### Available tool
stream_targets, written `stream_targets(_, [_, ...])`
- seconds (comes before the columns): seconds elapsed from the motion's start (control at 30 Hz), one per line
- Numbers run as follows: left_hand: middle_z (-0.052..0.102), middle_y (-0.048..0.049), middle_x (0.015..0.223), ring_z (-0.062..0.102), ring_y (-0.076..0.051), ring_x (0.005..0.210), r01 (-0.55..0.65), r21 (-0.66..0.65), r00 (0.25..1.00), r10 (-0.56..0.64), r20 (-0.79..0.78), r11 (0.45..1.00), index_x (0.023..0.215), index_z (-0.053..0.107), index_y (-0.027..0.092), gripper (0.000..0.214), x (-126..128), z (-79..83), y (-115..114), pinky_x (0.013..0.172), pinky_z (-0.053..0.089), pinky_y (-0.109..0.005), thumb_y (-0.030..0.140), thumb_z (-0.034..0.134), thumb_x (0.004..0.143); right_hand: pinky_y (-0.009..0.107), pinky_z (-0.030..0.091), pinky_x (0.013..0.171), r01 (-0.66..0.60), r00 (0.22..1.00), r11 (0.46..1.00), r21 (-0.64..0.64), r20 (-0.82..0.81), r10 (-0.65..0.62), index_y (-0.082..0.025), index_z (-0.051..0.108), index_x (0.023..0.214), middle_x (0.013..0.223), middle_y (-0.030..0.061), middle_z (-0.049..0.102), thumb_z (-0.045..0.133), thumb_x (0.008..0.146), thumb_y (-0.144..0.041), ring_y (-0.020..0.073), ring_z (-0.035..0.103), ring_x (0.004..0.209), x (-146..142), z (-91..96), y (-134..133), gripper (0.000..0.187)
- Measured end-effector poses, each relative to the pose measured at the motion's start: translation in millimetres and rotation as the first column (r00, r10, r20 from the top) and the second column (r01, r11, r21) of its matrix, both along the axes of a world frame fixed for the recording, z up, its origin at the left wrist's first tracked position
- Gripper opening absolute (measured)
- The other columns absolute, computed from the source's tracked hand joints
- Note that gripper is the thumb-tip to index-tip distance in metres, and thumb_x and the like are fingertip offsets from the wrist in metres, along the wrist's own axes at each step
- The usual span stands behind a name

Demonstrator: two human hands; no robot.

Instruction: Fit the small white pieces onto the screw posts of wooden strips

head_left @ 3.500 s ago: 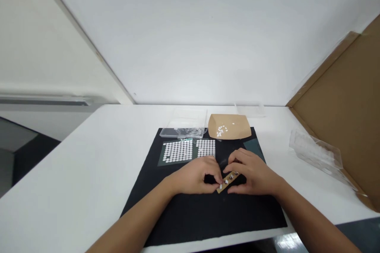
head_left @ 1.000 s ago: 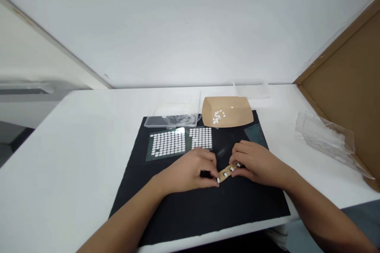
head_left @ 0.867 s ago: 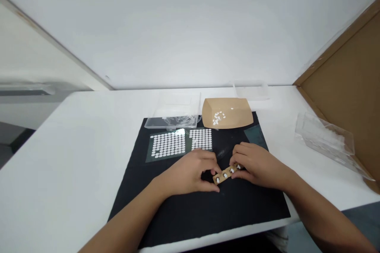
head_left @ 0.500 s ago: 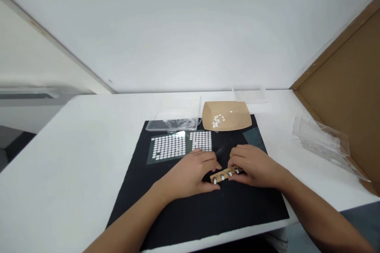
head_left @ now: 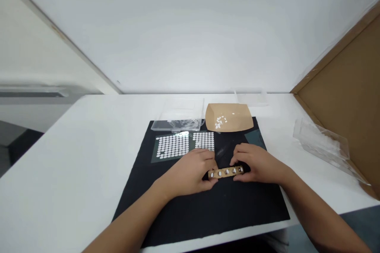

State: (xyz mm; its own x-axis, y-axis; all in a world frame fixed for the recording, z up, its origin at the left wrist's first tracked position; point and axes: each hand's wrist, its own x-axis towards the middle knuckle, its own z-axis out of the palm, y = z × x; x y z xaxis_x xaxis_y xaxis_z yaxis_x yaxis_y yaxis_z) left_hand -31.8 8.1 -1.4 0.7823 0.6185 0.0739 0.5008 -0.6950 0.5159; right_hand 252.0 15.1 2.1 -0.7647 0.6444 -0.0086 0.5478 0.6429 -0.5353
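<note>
A narrow light-brown strip, wooden by its look, (head_left: 223, 173) lies across the black mat, with several dark round holders along it, each bearing a small white piece. My left hand (head_left: 197, 172) is closed on the strip's left end, thumb on the near side and fingers on the far side. Around the right end, my right hand (head_left: 257, 164) has thumb and fingers apart, with small dark gaps beside the strip; whether it touches the end I cannot tell. Beyond my left hand, rows of white oval stickers (head_left: 173, 146) lie on a sheet, with a second sticker sheet (head_left: 203, 140) beside it.
A brown paper tray (head_left: 237, 120) holding small white bits stands at the mat's far edge. Left of it is an open clear plastic case (head_left: 178, 125) with thin clear pieces. Another clear box (head_left: 322, 142) sits at right, near a cardboard panel (head_left: 344, 87). The black mat (head_left: 213, 213) covers the front.
The strip has turned more level, and its white pieces show more face-on. My right hand's fingers have loosened and opened around its right end, uncovering more of it. My left hand keeps its hold.
</note>
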Motion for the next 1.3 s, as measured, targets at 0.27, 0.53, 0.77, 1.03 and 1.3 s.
stream_targets(0.27, [0.065, -0.001, 0.085, 0.064, -0.022, 0.081, 0.006, -0.039, 0.999, -0.008, -0.037, 0.999, 0.083, 0.067, 0.02, 0.014, 1, 0.8, -2, 0.078, 0.046, -0.034, 0.016, 0.077, 0.074, 0.033, 0.047, 0.081, 0.022, 0.999, 0.999, -0.032, -0.028, -0.023, -0.023, 0.073, 0.108, 0.099, 0.0016, 0.069, 0.092, 0.085, -0.045, 0.0205, 0.064, 0.091, 7, -1.5, 3, 0.038])
stream_targets(0.53, [0.066, -0.0016, 0.091, 0.063, -0.024, 0.086, 0.022, -0.057, 0.997, -0.026, -0.079, 0.998, 0.09, 0.062, 0.02, 0.037, 1, 4.6, -5, 0.079, 0.045, -0.035, 0.031, 0.091, 0.07, 0.031, 0.049, 0.079, 0.087, 0.995, 0.99, -0.107, -0.048, -0.093, -0.023, 0.071, 0.116, 0.098, 0.0005, 0.068, 0.1, 0.069, -0.057, 0.0206, 0.065, 0.089, 20, -0.9, 11, 0.065])
stream_targets(0.77, [0.068, -0.0054, 0.101, 0.065, -0.027, 0.093, 0.062, 0.058, 0.995, -0.066, 0.071, 0.996, 0.108, 0.067, 0.019, 0.061, 1, -5.7, -2, 0.083, 0.043, -0.037, 0.067, 0.089, 0.076, 0.031, 0.047, 0.078, 0.089, 0.996, 0.994, -0.064, -0.007, -0.09, -0.023, 0.072, 0.113, 0.096, 0.0004, 0.068, 0.1, 0.072, -0.052, 0.0203, 0.064, 0.089, 16, -2.5, 10, 0.057])
stream_targets(1.03, [0.067, -0.0048, 0.102, 0.062, -0.025, 0.094, 0.044, 0.072, 0.996, -0.049, 0.077, 0.996, 0.106, 0.07, 0.02, 0.037, 7, -5.4, -6, 0.085, 0.041, -0.037, 0.049, 0.084, 0.089, 0.03, 0.046, 0.078, 0.007, 0.994, 0.997, -0.079, -0.105, -0.015, -0.023, 0.076, 0.105, 0.097, 0.0004, 0.069, 0.096, 0.081, -0.043, 0.0186, 0.064, 0.089, 5, -9.3, 5, 0.037])
stream_targets(1.3, [0.069, -0.0029, 0.099, 0.063, -0.022, 0.089, 0.038, 0.081, 0.997, -0.044, 0.067, 0.996, 0.1, 0.071, 0.021, 0.012, 8, -8.2, -7, 0.083, 0.04, -0.035, 0.026, 0.077, 0.091, 0.028, 0.049, 0.079, 0.014, 0.981, 0.992, -0.129, -0.189, -0.038, -0.022, 0.079, 0.094, 0.095, 0.0013, 0.072, 0.089, 0.09, -0.04, 0.0177, 0.068, 0.089, -1, -11.8, 2, 0.021])
